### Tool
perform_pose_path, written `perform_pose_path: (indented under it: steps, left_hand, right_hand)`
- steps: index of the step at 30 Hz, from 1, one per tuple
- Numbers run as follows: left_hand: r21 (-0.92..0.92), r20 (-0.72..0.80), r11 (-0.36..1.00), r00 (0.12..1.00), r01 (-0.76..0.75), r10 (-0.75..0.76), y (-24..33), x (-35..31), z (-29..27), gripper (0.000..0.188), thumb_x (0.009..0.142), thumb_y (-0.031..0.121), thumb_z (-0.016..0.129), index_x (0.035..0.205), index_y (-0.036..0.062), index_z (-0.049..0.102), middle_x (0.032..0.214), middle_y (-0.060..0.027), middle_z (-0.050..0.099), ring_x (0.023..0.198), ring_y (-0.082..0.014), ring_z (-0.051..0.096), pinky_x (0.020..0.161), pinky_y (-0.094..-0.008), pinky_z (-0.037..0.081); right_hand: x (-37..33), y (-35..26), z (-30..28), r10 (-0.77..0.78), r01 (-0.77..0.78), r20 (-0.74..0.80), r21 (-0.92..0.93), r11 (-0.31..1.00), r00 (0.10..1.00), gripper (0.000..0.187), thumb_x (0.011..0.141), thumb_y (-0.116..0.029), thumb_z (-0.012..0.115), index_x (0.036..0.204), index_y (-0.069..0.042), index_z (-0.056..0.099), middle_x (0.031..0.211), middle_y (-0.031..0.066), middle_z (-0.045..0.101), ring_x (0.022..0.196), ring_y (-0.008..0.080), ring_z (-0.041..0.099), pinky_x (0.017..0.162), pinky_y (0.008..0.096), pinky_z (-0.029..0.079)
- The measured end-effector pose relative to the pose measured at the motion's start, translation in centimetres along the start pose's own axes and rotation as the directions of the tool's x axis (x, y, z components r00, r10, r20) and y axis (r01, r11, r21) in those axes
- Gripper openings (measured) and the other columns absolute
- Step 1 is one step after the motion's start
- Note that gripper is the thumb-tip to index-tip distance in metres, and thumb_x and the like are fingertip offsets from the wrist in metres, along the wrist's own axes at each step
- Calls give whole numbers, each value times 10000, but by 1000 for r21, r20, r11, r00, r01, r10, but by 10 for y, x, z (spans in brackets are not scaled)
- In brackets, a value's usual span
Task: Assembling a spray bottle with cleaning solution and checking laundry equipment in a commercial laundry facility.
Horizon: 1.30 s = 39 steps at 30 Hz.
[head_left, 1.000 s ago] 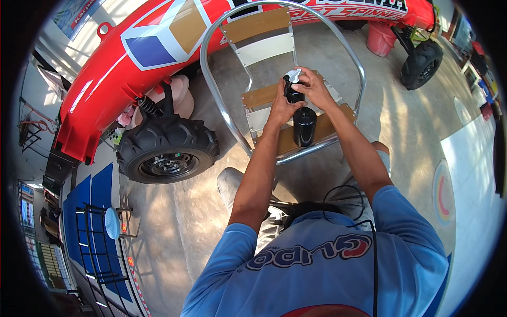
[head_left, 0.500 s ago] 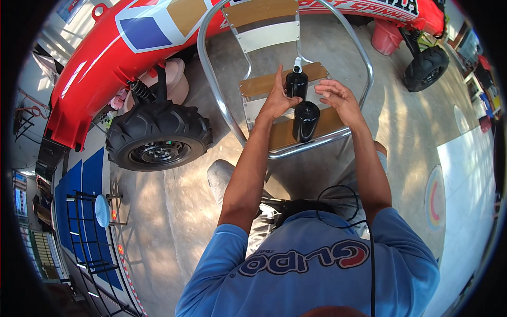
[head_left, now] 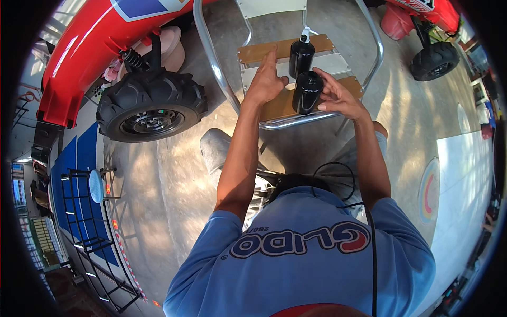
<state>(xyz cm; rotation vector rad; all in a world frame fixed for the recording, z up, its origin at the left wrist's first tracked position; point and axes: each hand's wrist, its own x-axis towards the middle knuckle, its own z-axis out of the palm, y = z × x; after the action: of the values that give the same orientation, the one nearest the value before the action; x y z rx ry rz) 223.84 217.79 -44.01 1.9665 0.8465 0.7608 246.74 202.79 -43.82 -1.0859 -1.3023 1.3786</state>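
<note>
Two black bottles stand upright on the slatted seat of a metal-framed chair (head_left: 280, 110). The near bottle (head_left: 306, 95) shows a short bare neck. Behind it, the far bottle (head_left: 301, 59) carries a small white piece on its top. My left hand (head_left: 268, 82) is open to the left of both bottles, fingers pointing away, thumb apart from them. My right hand (head_left: 340, 98) is open at the right side of the near bottle, fingers bent and spread. Its thumb is close to the bottle's side; whether it touches cannot be made out.
A large red vehicle body (head_left: 68, 74) with a chunky black tyre (head_left: 153, 105) is at the left. Another tyre (head_left: 435, 61) and a red bucket (head_left: 396, 22) are at the far right. A black rack (head_left: 87, 222) stands at lower left. A black cable (head_left: 373, 253) hangs over my blue shirt.
My left hand has drawn back leftward from the far bottle. My right hand has come down beside the near bottle. The whole view has shifted; both bottles still stand on the seat.
</note>
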Motion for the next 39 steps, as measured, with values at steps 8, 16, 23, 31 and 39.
perform_pose_path:
  steps: [8, 16, 23, 31, 39]
  left_hand:
    - [-123, -122, 990, 989, 70, -85, 17, -185, -122, 369, 878, -63, 768, 1226, 61, 768, 1313, -87, 648, 1079, -182, 668, 903, -323, 592]
    - [43, -51, 723, 724, 690, -688, 8, -323, -105, 188, 878, 98, 830, 1040, 13, 785, 885, -94, 764, 789, -168, 718, 725, -311, 580]
    - [454, 48, 571, 620, 685, -783, 34, -307, 16, 287, 861, 251, 845, 1015, 14, 791, 874, -161, 779, 811, -315, 761, 751, -424, 582]
    - [334, 90, 644, 656, 689, -749, 11, -318, 12, 262, 844, 298, 849, 912, 51, 793, 781, -171, 737, 786, -334, 744, 728, -451, 563]
    - [92, 169, 691, 672, 717, -721, 132, -326, -88, 187, 893, 160, 783, 859, -20, 749, 664, -86, 662, 611, -129, 575, 601, -343, 469]
  right_hand:
    - [3, 26, 4, -99, 80, -74, -229, 970, 992, 992, 817, -182, 914, 1597, -10, 325, 1419, 127, 587, 1346, 240, 561, 1197, 419, 391]
    - [2, 34, 5, -120, 93, -86, -265, 960, 989, 872, 831, -162, 908, 1540, -27, 419, 1405, 111, 603, 1346, 227, 556, 1195, 418, 387]
    - [16, 60, 8, -137, 93, -181, -230, 969, 974, 679, 863, -79, 880, 1435, -7, 520, 1313, 87, 670, 1223, 189, 645, 1087, 369, 505]
    - [20, 40, 15, -120, 39, -218, -341, 939, 969, 640, 835, -91, 891, 1380, -8, 566, 1209, 75, 714, 1106, 171, 689, 993, 348, 547]
    - [-7, -63, 59, -128, 28, -285, -331, 943, 950, 718, 728, -154, 936, 1337, -30, 578, 1127, 107, 752, 1067, 194, 735, 956, 354, 558]
